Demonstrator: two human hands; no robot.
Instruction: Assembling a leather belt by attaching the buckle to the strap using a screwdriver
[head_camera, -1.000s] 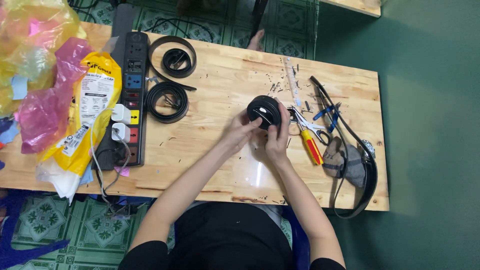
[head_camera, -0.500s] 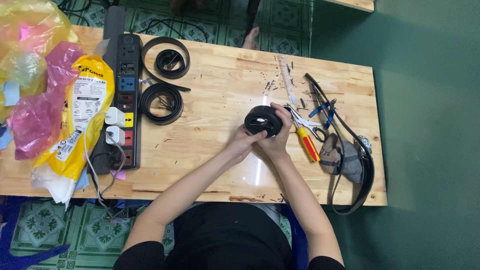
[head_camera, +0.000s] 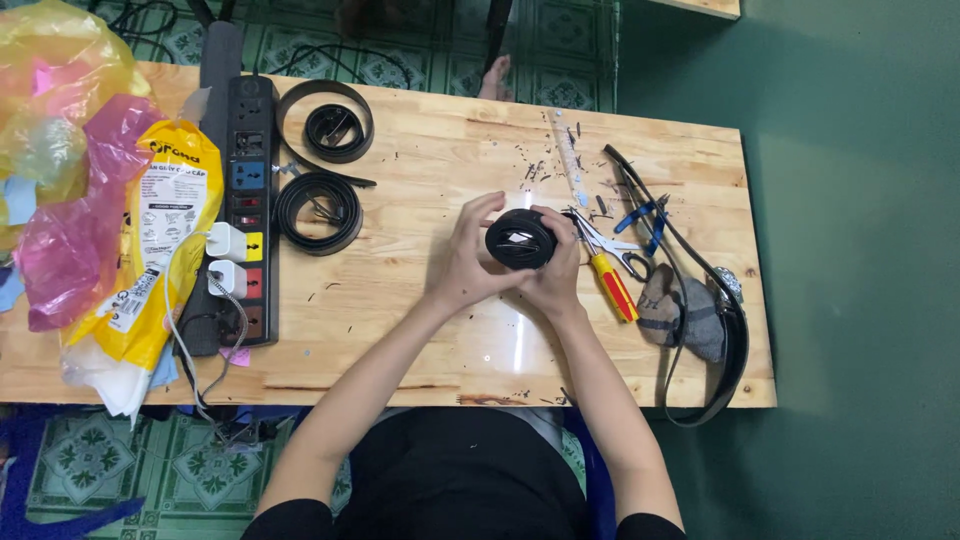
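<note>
Both my hands hold a tightly rolled black belt (head_camera: 520, 240) just above the middle of the wooden table (head_camera: 420, 330). My left hand (head_camera: 468, 255) wraps the roll from the left, fingers curled over its top. From the right and below, my right hand (head_camera: 553, 272) cups the same roll. A metal buckle shows in the roll's centre.
Two more coiled black belts (head_camera: 325, 125) (head_camera: 318, 210) lie at the left beside a black power strip (head_camera: 243, 210) with white plugs. Coloured plastic bags (head_camera: 90, 200) crowd the left edge. Right of my hands lie a yellow-handled screwdriver (head_camera: 612, 285), scissors (head_camera: 640, 225), an uncoiled belt (head_camera: 725, 330) and a grey cloth (head_camera: 685, 315).
The rolled belt and both hands have stayed near the table's middle; my fingers have shifted around the roll, closing tighter on it. The view has moved slightly.
</note>
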